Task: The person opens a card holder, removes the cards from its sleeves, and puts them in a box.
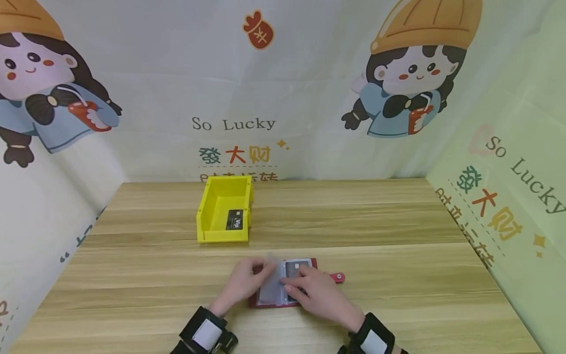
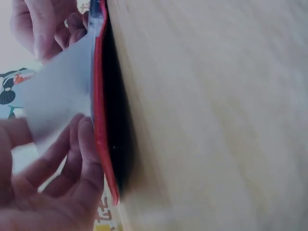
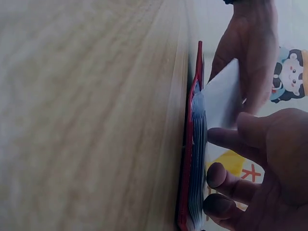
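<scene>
A red card holder (image 1: 314, 263) lies spread on the table, with clear plastic sleeves inside. My left hand (image 1: 248, 279) pinches one clear sleeve (image 2: 57, 91), which stands raised off the left side in both wrist views. My right hand (image 1: 322, 293) rests its fingertips (image 3: 219, 174) on the stack of sleeves at the right side. Under those fingers a dark grey card (image 1: 291, 269) shows through the plastic, partly hidden. The holder's snap strap (image 1: 338, 278) sticks out to the right, beyond my right hand.
A yellow bin (image 1: 223, 237) stands behind the card holder, towards the left, with a black VIP card (image 1: 235, 220) lying inside near its front. The wooden table (image 1: 376, 216) meets a printed cloth backdrop (image 1: 309, 98) at the back and sides.
</scene>
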{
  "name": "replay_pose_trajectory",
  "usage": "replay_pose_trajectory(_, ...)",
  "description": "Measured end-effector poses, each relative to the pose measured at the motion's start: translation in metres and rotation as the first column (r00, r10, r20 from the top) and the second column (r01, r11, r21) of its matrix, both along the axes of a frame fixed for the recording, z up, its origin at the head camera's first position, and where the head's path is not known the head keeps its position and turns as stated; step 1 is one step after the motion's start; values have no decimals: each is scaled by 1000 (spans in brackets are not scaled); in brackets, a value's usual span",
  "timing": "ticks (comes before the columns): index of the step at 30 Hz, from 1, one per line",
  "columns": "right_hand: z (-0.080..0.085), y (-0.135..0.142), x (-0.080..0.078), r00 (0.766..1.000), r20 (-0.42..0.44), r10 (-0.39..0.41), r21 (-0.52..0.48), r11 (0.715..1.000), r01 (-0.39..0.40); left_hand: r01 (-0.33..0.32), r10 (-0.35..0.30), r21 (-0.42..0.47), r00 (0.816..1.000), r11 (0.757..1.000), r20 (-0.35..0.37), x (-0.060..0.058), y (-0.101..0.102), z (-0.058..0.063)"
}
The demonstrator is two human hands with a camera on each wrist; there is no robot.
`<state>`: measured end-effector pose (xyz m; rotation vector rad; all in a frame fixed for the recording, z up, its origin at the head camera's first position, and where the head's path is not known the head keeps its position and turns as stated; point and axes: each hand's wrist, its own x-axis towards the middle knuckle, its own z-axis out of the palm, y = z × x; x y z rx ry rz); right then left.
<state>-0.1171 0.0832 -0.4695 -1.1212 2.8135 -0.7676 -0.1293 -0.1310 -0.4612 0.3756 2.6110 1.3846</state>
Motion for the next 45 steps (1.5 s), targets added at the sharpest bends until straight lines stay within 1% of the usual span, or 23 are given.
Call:
replay_pose_trajectory(1, 0, 0, 0, 1000, 2, 3, 13, 1000, -3, -15, 14, -17, 1000, 1000, -23, 1, -1, 0)
replay_pose_trajectory(4, 0, 1, -1, 1000, 31, 0, 16, 1000, -1, -76, 74, -54, 996, 996, -49, 3, -2, 2)
replay_pose_trajectory(7, -1, 5, -5, 996, 94, -12, -22, 1000, 14, -124, 122, -82, 992, 989, -29, 3, -3, 3)
replay_pose_trajectory(10, -2, 13, -11, 983, 176, -42, -67, 996, 55, -160, 161, -126, 987, 979, -5, 3, -4, 6)
replay_pose_trajectory(14, -3, 21, -20, 968, 245, -60, -99, 991, 86, -185, 191, -197, 982, 963, 11, 2, -3, 8)
replay_pose_trajectory(17, -2, 24, -26, 964, 261, -43, -122, 990, 77, -190, 200, -246, 980, 951, 16, 2, -1, 10)
replay_pose_trajectory(21, -1, 26, -29, 953, 301, -40, -141, 986, 86, -196, 201, -297, 979, 934, -14, 2, 2, 11)
replay_pose_trajectory(23, -1, 27, -30, 946, 321, -49, -143, 985, 100, -203, 194, -320, 979, 925, -59, 2, 5, 11)
replay_pose_trajectory(25, -2, 27, -31, 940, 336, -59, -141, 984, 112, -205, 171, -345, 977, 916, -128, 3, 8, 9)
replay_pose_trajectory(28, -3, 28, -31, 935, 349, -66, -144, 982, 124, -176, 93, -355, 967, 918, -238, 5, 15, 7)
replay_pose_trajectory(30, -4, 28, -32, 932, 356, -66, -151, 980, 127, -122, 27, -346, 963, 930, -267, 6, 20, 6)
replay_pose_trajectory(32, -4, 28, -32, 932, 356, -63, -159, 979, 127, -58, -29, -324, 966, 944, -257, 7, 24, 5)
replay_pose_trajectory(33, -5, 28, -32, 934, 353, -61, -163, 979, 126, -31, -47, -312, 970, 950, -240, 7, 27, 4)
replay_pose_trajectory(35, -5, 28, -32, 936, 348, -58, -166, 978, 122, 3, -64, -291, 978, 957, -198, 6, 30, 3)
replay_pose_trajectory(38, -4, 28, -32, 936, 348, -49, -164, 980, 112, 12, -54, -281, 988, 960, -142, 5, 32, 2)
replay_pose_trajectory(41, -2, 30, -32, 935, 354, -25, -163, 983, 88, 21, -51, -288, 994, 957, -98, 4, 31, 1)
replay_pose_trajectory(45, 1, 33, -33, 936, 353, 19, -164, 985, 42, 54, -83, -286, 992, 957, -92, 4, 30, 1)
